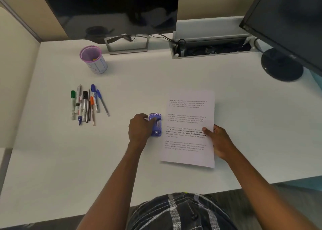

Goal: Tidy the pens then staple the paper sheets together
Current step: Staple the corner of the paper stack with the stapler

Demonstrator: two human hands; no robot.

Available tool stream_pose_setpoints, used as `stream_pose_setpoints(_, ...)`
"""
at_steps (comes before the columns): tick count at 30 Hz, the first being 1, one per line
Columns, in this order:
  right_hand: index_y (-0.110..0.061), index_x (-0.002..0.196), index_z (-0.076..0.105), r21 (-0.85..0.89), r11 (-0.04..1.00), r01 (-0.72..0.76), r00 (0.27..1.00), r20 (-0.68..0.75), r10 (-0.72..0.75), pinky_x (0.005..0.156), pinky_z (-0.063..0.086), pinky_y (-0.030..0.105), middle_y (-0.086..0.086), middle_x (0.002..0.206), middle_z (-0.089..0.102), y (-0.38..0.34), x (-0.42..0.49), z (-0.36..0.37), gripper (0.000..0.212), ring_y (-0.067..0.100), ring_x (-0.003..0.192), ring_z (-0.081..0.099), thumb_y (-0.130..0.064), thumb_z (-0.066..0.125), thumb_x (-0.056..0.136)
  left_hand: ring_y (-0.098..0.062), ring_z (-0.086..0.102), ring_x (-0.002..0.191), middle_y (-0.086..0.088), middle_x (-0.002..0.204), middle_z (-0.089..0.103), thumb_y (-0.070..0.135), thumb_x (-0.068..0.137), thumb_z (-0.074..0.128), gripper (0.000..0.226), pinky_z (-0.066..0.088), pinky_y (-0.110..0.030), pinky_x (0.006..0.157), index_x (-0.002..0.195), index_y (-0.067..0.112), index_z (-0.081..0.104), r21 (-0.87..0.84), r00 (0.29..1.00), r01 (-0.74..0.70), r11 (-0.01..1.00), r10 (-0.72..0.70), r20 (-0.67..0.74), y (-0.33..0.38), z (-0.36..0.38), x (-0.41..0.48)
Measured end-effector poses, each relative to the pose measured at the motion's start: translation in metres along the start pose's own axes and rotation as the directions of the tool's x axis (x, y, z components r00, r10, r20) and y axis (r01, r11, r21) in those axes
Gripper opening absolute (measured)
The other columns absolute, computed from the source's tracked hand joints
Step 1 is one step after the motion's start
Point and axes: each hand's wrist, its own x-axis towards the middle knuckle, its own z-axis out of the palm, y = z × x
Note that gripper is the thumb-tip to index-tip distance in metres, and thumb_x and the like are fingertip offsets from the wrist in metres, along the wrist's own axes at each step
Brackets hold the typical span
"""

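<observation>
Checked shirt (183, 212) fills the bottom edge, and both forearms reach from it over the white desk (174, 83). Left hand (139, 130) grips the blue stapler (156, 125), its fingers curled against the left side and one lying on top. The stapler lies flat, just beside the left edge of the sheets (190, 125). Right hand (219, 142) pinches the right edge of the sheets, thumb on top.

I judge that the stapling step is being started, although the pens (87, 104) lie loose in a bunch to the left, not in the cup (93, 60), which stands upright behind them. So the tidying looks not yet done.

For stapling, the sheets should first be squared, because their right edges seem not quite flush. Then the stapler must be lifted and its mouth slid over a corner.

Bare desk lies between pens and stapler and beyond the sheets. The round monitor foot (282, 66) stands well apart at the right, and the front desk edge is near the lower edge of the sheets.
</observation>
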Motion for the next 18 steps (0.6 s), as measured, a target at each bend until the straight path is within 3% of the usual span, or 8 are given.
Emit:
stream_pose_setpoints(4,-0.011,0.13,0.066,-0.051,0.999,0.006,1.0,0.021,-0.005,0.096,0.058,0.047,0.008,0.123,0.075,-0.012,0.015,0.0,0.031,0.031,0.111,0.072,-0.012,0.065,0.099,-0.027,0.068,0.074,-0.001,0.08,0.073,0.039,0.093,0.072,0.021,0.045,-0.029,0.065,0.09,0.018,0.074,-0.067,0.999,0.03,0.997,-0.031,-0.02,-0.002,0.002,-0.002)
stream_pose_setpoints(8,-0.013,0.129,0.066,-0.088,0.996,0.005,0.998,0.06,0.0,0.085,0.063,0.037,0.005,0.121,0.076,-0.021,0.025,0.003,0.031,0.026,0.107,0.074,-0.015,0.066,0.098,-0.022,0.064,0.07,0.002,0.078,0.071,0.038,0.095,0.07,0.024,0.043,-0.028,0.064,0.098,0.016,0.077,-0.093,0.999,0.029,0.995,-0.033,-0.036,-0.002,0.004,-0.002)
stream_pose_setpoints(11,-0.013,0.13,0.066,-0.115,0.993,-0.003,0.996,0.083,0.012,0.09,0.061,0.043,0.005,0.121,0.075,-0.026,0.033,0.006,0.032,0.027,0.108,0.074,-0.016,0.067,0.098,-0.024,0.067,0.076,0.001,0.08,0.073,0.036,0.095,0.071,0.023,0.05,-0.031,0.069,0.104,0.016,0.078,-0.113,0.999,0.042,0.993,-0.043,-0.012,-0.003,0.004,0.0)
stream_pose_setpoints(14,-0.012,0.131,0.065,-0.139,0.99,-0.008,0.995,0.094,0.021,0.092,0.059,0.044,0.006,0.122,0.075,-0.03,0.041,0.011,0.033,0.027,0.108,0.074,-0.015,0.066,0.098,-0.017,0.065,0.068,0.004,0.078,0.074,0.03,0.093,0.071,0.018,0.048,-0.027,0.063,0.104,0.018,0.079,-0.12,1.0,0.031,0.992,-0.03,0.01,-0.004,0.003,0.002)
stream_pose_setpoints(18,-0.014,0.126,0.067,-0.162,0.987,-0.007,0.994,0.103,0.024,0.083,0.063,0.035,0.005,0.12,0.075,-0.038,0.048,0.017,0.027,0.024,0.105,0.075,-0.013,0.066,0.099,-0.021,0.066,0.074,-0.004,0.093,0.077,0.027,0.093,0.074,0.024,0.06,-0.042,0.075,0.113,0.015,0.079,-0.116,1.0,0.003,0.993,-0.001,0.02,-0.006,0.002,0.004)
